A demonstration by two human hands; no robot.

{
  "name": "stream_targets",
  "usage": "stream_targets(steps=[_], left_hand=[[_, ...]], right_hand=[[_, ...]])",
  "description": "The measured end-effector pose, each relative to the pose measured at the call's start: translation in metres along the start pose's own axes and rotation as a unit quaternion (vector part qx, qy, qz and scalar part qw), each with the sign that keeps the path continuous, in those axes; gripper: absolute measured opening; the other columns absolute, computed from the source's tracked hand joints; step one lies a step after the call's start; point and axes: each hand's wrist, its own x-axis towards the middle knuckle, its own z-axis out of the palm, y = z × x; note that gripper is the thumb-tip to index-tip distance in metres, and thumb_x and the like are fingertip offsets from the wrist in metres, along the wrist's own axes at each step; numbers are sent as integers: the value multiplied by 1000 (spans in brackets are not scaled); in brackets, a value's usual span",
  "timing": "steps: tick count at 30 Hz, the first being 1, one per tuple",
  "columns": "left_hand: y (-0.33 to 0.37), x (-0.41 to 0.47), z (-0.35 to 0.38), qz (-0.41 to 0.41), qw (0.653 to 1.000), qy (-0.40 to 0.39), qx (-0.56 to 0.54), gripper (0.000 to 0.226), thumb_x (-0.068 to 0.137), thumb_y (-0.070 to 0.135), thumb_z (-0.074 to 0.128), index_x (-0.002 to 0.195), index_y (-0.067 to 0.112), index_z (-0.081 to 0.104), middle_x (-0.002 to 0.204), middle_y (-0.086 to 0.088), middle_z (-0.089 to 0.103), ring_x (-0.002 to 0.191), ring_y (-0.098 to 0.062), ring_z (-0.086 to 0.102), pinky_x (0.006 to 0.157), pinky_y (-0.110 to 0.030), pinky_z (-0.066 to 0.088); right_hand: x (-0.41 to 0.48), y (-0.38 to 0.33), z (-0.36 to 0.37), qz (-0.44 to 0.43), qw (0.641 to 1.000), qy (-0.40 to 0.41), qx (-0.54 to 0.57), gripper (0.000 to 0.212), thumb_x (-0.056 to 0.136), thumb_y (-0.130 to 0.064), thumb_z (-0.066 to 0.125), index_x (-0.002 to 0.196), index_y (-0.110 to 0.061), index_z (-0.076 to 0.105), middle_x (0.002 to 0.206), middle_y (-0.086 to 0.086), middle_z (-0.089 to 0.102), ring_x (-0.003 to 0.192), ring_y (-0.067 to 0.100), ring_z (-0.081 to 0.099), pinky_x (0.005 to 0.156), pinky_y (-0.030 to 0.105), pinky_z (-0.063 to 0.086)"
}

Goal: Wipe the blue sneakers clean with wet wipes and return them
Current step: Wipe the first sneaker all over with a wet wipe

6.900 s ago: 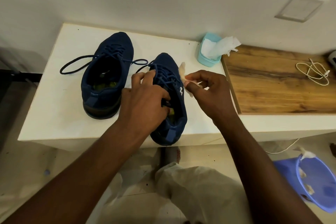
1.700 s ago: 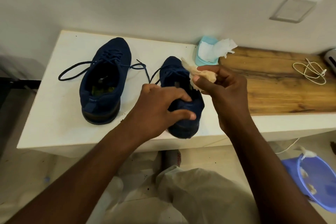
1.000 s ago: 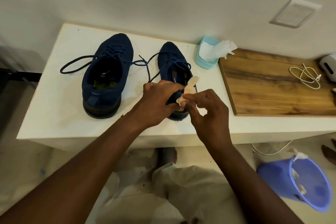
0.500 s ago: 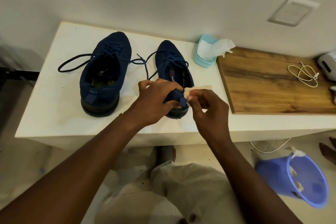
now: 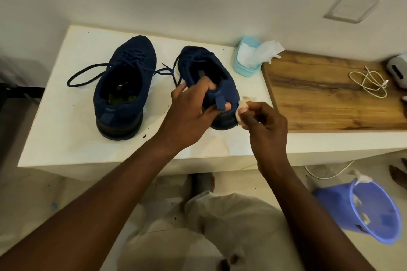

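Observation:
Two dark blue sneakers stand on the white table [image 5: 66,121], toes toward the wall. The left sneaker [image 5: 125,86] rests alone with its laces loose. My left hand [image 5: 193,108] grips the heel collar of the right sneaker [image 5: 226,86], fingers inside the opening and thumb on the heel tab. My right hand [image 5: 262,123] pinches a crumpled, soiled wet wipe [image 5: 242,108] against the right side of that sneaker's heel.
A light blue wet-wipe pack [image 5: 250,59] with a sheet sticking out stands behind the right sneaker. To the right is a wooden board [image 5: 326,103] with a white cable [image 5: 370,83]. A blue bin [image 5: 374,211] holding used wipes sits on the floor at right. Dirt crumbs dot the table.
The right sneaker's heel has swung a little to the right. My right hand has moved the wipe from the heel tab round to the heel's right side.

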Motion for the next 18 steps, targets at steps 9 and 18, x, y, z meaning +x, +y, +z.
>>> stream_targets(steps=[9, 18], left_hand=[[9, 13, -17, -50, 978, 95, -181, 28, 91, 26, 75, 104, 12, 54, 96, 12, 65, 92, -11, 65, 80, -31, 56], [5, 7, -11, -40, 983, 71, -163, 29, 92, 28, 73, 106, 12, 54, 103, 4, 67, 98, -18, 66, 84, -41, 58]], right_hand=[[3, 0, -20, -49, 991, 98, -81, 17, 94, -26, 66, 106, -15, 70, 102, -1, 70, 92, 9, 64, 79, 22, 55], [-3, -18, 0, -210, 959, 29, -188, 16, 92, -24, 70, 106, -17, 67, 104, -8, 64, 90, 7, 62, 76, 21, 53]])
